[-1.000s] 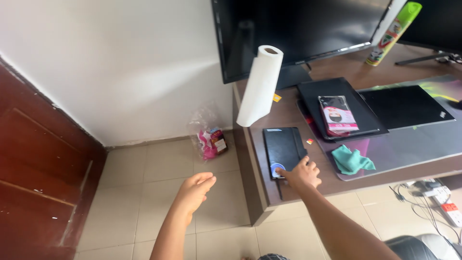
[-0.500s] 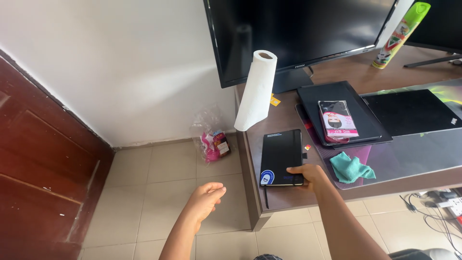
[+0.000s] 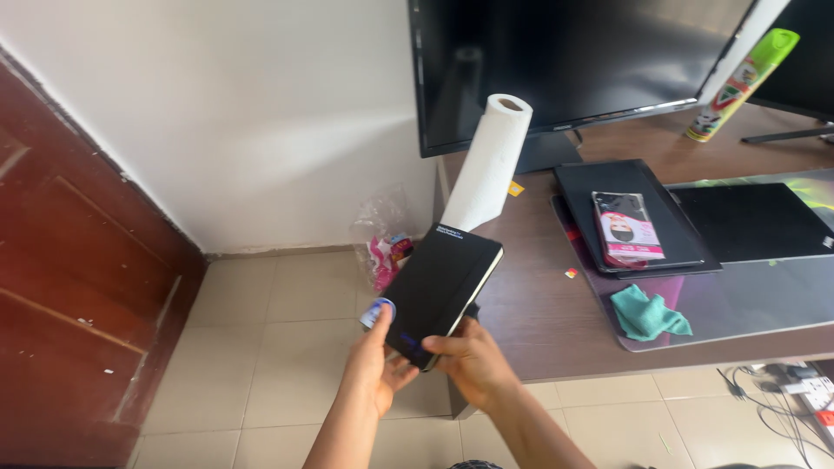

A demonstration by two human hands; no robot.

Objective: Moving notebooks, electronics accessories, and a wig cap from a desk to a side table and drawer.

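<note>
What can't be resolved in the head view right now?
- Black notebook: underside faces away; near corner covered by the right hand and left hand.
- Paper towel roll: base hidden behind the notebook.
- Plastic bag on the floor: contents partly blocked by the notebook.
- Spray can: label too small.

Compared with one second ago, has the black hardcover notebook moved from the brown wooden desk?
Yes. The black hardcover notebook is lifted off the brown wooden desk, leftward past its edge.
</note>
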